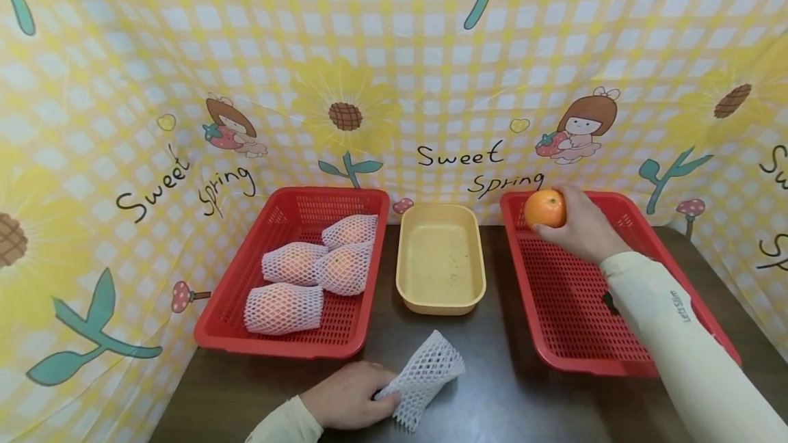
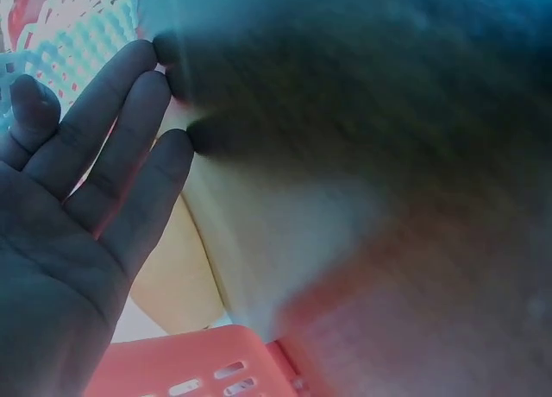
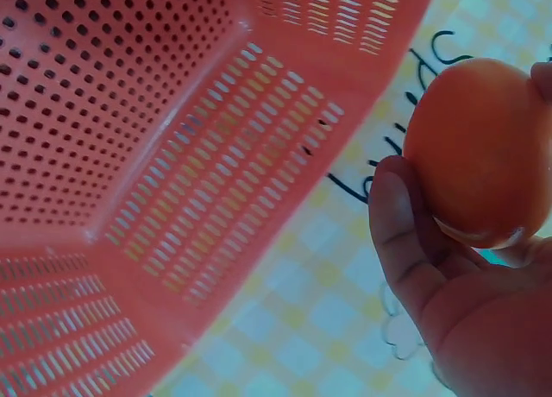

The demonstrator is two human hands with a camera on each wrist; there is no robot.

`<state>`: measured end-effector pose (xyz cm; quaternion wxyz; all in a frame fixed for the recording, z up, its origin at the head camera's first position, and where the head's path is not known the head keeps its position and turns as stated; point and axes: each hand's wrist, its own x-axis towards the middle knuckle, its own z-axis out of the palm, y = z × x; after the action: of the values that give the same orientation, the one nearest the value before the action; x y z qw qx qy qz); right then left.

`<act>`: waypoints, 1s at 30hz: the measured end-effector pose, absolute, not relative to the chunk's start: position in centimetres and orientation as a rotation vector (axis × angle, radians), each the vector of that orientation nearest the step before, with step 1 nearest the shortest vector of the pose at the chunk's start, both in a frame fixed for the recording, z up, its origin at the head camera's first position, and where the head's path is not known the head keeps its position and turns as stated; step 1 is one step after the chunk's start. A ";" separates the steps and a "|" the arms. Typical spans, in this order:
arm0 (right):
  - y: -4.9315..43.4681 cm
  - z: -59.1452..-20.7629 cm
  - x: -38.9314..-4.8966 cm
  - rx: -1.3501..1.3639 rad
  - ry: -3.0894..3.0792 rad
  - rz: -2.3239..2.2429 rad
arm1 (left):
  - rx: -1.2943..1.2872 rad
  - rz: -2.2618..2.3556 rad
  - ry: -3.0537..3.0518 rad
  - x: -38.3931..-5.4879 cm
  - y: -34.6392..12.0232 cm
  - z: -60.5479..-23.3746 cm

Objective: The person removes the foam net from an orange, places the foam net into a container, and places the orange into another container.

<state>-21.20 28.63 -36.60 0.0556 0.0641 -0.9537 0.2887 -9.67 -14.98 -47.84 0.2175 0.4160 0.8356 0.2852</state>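
Right hand [image 1: 581, 224] grips an orange [image 1: 542, 208]; left hand [image 1: 349, 396] pinches foam netting [image 1: 429, 376]; sleeve [image 1: 661, 316] apparently reads "LetsSlim", cloth [image 1: 425, 115] "Sweet Spring".

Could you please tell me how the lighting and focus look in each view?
Head view: fairly even light, with a soft sheen on the dark table; left wrist view: right half heavily blurred, bluish towards the top, the left grip in shade; right wrist view: the red basket looks pinkish and washed out, the orange reasonably clear.
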 end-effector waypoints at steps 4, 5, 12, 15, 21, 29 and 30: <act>28.8 -37.3 -22.2 0.163 -2.929 0.915 | 1.103 0.792 2.295 -9.6 -14.9 -47.7; 28.9 -37.5 -22.4 0.154 -2.938 0.929 | 1.098 0.790 2.293 -9.6 -14.9 -47.7; 29.2 -38.8 -23.6 0.104 -3.005 0.961 | 1.098 0.771 2.296 -9.6 -14.9 -47.8; 29.2 -39.2 -23.9 0.097 -3.024 0.951 | 1.102 0.768 2.292 -9.6 -15.0 -47.8; 29.1 -40.0 -24.7 0.090 -3.054 0.940 | 1.113 0.768 2.286 -9.6 -14.9 -48.0; 29.0 -41.4 -25.4 0.026 -3.087 0.943 | 1.083 0.779 2.271 -9.5 -14.8 -48.2; 29.1 -41.6 -25.5 0.015 -3.094 0.942 | 1.084 0.779 2.274 -9.5 -14.8 -48.2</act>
<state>-25.51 29.10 -41.56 -0.0462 0.0047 -0.9556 0.2910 -9.46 -14.84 -48.19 0.2494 0.3982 0.8351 0.2861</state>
